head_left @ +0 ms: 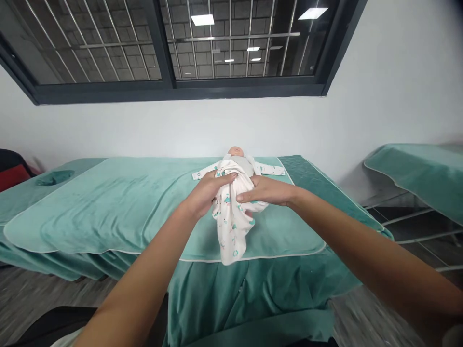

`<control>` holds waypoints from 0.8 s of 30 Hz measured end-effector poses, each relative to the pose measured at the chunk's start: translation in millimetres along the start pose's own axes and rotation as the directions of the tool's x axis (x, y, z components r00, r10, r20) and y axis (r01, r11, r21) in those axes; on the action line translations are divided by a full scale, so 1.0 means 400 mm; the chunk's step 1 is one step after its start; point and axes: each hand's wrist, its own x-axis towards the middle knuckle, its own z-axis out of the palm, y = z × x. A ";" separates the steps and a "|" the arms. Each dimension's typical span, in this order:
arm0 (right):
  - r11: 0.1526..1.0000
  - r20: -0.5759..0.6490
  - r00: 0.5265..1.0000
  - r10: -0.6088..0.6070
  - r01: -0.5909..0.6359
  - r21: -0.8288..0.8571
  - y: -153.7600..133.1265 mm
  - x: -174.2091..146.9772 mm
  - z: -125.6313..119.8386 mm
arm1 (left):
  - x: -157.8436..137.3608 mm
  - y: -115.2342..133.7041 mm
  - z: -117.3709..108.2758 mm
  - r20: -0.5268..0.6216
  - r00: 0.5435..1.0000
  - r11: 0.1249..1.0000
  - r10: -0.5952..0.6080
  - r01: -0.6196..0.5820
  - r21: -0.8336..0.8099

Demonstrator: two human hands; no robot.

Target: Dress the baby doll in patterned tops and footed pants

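A baby doll lies on its back on the green bed, head toward the wall. White printed baby clothes cover part of it, with the sleeves spread out to both sides. Bunched fabric from the garment is lifted over the doll's lower body, and one end hangs down toward me. My left hand grips this cloth from the left, thumb on top. From the right, my right hand holds it too, thumb across the front and fingers behind. The doll's legs are hidden by the cloth and my hands.
The bed is spread with light and dark green covers, and a face hole shows at its left end. A second green-covered bed stands at the right. Behind are a white wall and a barred window. Something red and black is at far left.
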 end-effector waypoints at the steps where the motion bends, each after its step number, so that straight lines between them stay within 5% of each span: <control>1: 1.000 -0.041 0.999 -0.010 0.009 -0.011 0.002 0.003 0.003 | 0.001 -0.006 0.000 0.006 1.000 1.000 0.007 -0.006 -0.016; 5: 0.982 -0.313 0.944 -0.105 0.148 0.118 0.011 0.025 0.014 | -0.005 -0.029 -0.001 0.083 0.996 0.998 -0.013 0.017 -0.052; 9: 0.932 -0.410 0.911 -0.037 0.179 0.315 0.033 0.040 0.028 | -0.013 -0.049 -0.017 0.249 0.959 0.990 -0.135 0.143 -0.015; 13: 0.909 -0.365 0.929 0.059 0.101 0.404 0.065 0.039 0.032 | -0.002 -0.077 -0.038 0.218 0.966 0.986 -0.138 0.154 -0.059; 18: 0.972 0.008 0.998 0.058 -0.058 0.226 0.099 0.030 0.022 | 0.024 -0.121 -0.043 0.045 0.994 0.963 -0.096 0.104 -0.250; 24: 0.912 -0.270 0.962 0.034 0.081 0.403 0.141 0.056 0.023 | 0.043 -0.163 -0.044 0.067 0.988 0.958 -0.136 0.149 -0.243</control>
